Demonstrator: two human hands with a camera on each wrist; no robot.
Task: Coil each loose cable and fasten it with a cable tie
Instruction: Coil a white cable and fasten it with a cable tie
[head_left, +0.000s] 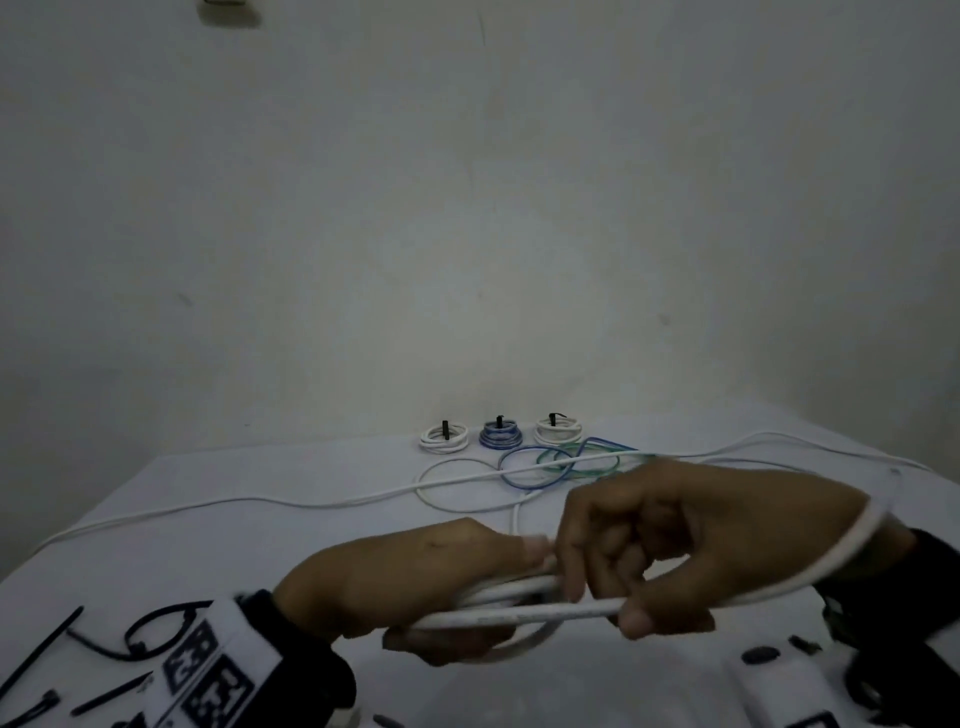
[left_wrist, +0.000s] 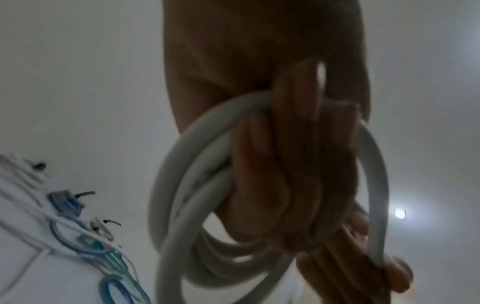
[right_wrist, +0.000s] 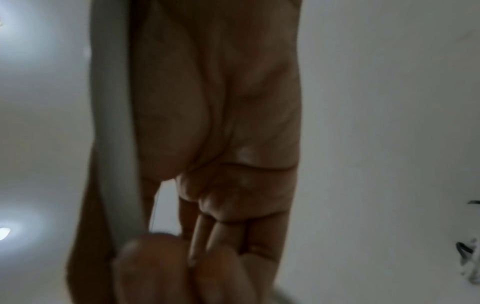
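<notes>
A thick white cable (head_left: 519, 616) is partly coiled above the near edge of the table. My left hand (head_left: 415, 587) grips the coil (left_wrist: 187, 205), its fingers (left_wrist: 285, 164) curled through the loops. My right hand (head_left: 675, 551) pinches the free strand between thumb and fingers; that strand (right_wrist: 114, 123) runs along the palm and arcs back over the right wrist (head_left: 852, 551). The rest of the white cable trails across the table (head_left: 260, 501). Loose blue (head_left: 524, 467) and green (head_left: 587, 460) cables lie behind. Black cable ties (head_left: 156, 631) lie at the near left.
Three tied coils stand in a row at the back of the white table (head_left: 208, 571): white (head_left: 443, 435), blue (head_left: 500, 433), white (head_left: 558, 430). A loose white loop (head_left: 457, 486) lies before them. Small black pieces (head_left: 761, 654) sit at the near right. A grey wall rises behind.
</notes>
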